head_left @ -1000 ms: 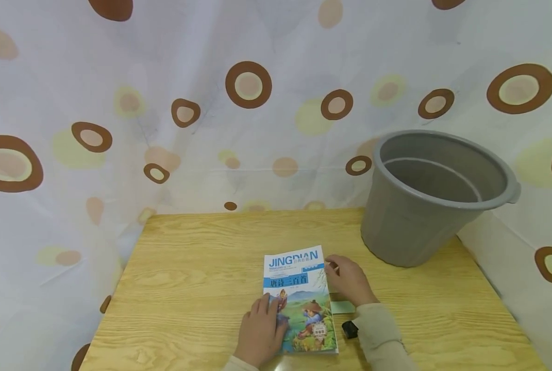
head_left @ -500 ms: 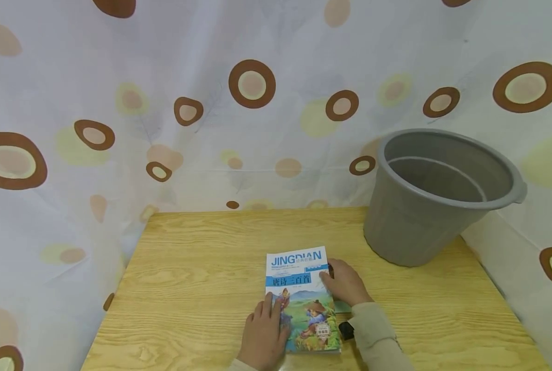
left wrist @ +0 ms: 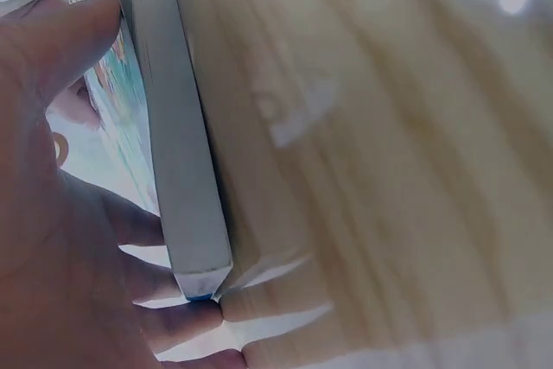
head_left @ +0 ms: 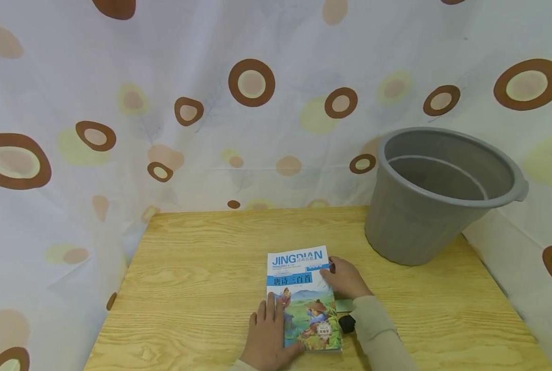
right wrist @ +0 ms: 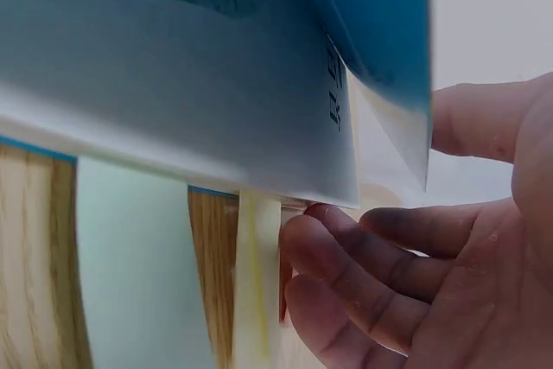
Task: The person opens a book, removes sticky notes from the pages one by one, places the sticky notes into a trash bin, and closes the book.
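Note:
A paperback book (head_left: 299, 304) with a blue-and-white cover and painted figures lies face up on the wooden table. My left hand (head_left: 266, 337) rests along its spine, fingers straight, thumb on the lower cover. The left wrist view shows the spine (left wrist: 181, 144) beside those fingers. At the upper right edge, my right hand (head_left: 346, 277) holds the book, thumb on the cover and the other fingers curled at the page edge. Up close, the blue front cover (right wrist: 371, 15) bows up from the pages. A pale green strip (right wrist: 138, 257) and a pale yellow strip (right wrist: 257, 300) stick out below.
A large grey bucket (head_left: 410, 226) stands at the table's back right corner. A small black object (head_left: 347, 324) sits by the right sleeve. Behind the wooden table (head_left: 197, 268) hangs a white curtain (head_left: 257, 31) with brown rings.
My right thumb has come over onto the cover from the book's right side. The left thumb has slid toward the lower edge of the cover. The book stays where it lies.

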`<state>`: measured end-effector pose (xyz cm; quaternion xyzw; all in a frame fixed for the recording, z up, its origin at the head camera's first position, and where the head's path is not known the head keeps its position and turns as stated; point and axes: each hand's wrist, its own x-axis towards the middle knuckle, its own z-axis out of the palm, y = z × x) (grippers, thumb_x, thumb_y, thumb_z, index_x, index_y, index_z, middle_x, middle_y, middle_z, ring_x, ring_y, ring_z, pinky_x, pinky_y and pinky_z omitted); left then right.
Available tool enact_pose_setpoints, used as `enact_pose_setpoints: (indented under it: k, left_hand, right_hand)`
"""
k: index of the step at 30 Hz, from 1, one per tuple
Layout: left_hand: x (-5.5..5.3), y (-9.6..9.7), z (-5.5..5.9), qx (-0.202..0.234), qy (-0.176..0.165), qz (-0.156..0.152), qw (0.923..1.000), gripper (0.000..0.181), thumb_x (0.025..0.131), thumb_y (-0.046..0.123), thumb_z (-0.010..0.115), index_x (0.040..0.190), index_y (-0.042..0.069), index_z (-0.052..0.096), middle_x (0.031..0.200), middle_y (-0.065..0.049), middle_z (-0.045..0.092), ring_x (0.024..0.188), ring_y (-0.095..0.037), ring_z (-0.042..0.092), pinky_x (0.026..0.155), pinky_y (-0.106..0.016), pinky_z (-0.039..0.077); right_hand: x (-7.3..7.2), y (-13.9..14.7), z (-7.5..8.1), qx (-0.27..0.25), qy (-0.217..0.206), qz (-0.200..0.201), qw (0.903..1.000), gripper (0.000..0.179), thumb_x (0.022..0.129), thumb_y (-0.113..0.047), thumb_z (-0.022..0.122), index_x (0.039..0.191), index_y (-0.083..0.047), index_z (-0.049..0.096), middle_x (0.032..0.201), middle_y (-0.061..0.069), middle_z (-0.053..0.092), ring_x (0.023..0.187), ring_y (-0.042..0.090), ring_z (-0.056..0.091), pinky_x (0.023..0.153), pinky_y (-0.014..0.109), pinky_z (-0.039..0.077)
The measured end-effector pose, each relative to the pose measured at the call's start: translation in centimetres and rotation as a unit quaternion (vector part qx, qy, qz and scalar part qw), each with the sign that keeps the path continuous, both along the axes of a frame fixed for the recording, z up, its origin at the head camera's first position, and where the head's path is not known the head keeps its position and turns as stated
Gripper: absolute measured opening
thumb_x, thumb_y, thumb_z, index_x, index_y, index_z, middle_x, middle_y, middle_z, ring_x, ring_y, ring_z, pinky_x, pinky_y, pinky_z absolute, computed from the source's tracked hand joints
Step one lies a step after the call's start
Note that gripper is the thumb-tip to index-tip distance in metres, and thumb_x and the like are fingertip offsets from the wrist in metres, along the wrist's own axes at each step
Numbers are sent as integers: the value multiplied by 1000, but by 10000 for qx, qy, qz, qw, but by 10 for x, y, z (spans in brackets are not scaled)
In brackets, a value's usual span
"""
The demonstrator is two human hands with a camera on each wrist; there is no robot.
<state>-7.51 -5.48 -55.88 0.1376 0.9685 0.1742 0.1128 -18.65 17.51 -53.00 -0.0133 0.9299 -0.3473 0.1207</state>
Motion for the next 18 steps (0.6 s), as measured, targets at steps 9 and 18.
enact_pose_setpoints:
  k: [9,18]
  left_hand:
    - [0,7,6,663,-339,11,9972,110,81,70,61,154,-4,25,162,-33,13,144,-60,21,114,-70,32]
    - [-5,16,1,791,-513,-223,9953,119,72,62,77,158,3,18,164,-30,11,147,-57,15,117,-68,29]
  right_hand:
    - [-9,10,-5,-399,-280,-34,9988,59,101,-32,52,145,7,43,139,29,54,127,46,54,102,59,50]
    - [-10,15,8,-1012,-395,-235,9938,53,102,-35,51,142,0,49,135,26,57,116,38,61,92,53,55]
